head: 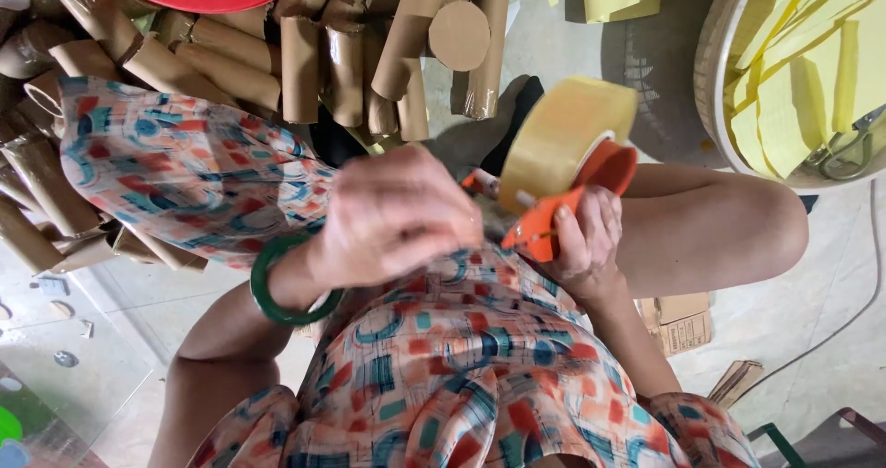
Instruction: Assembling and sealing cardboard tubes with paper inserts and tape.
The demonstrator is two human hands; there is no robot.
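My right hand (581, 233) grips the orange tape dispenser (563, 168) beside my left hand (392, 214), curled with its hold hidden; I judge the tape could stick to my blurred fingers.

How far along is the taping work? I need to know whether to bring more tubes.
Done: I cannot tell; no tube shows tape clearly. In hand: the right hand holds an orange tape dispenser with a nearly full clear roll, while the left hand is blurred beside it; what it holds is hidden. Left: a large pile of brown cardboard tubes lies ahead.
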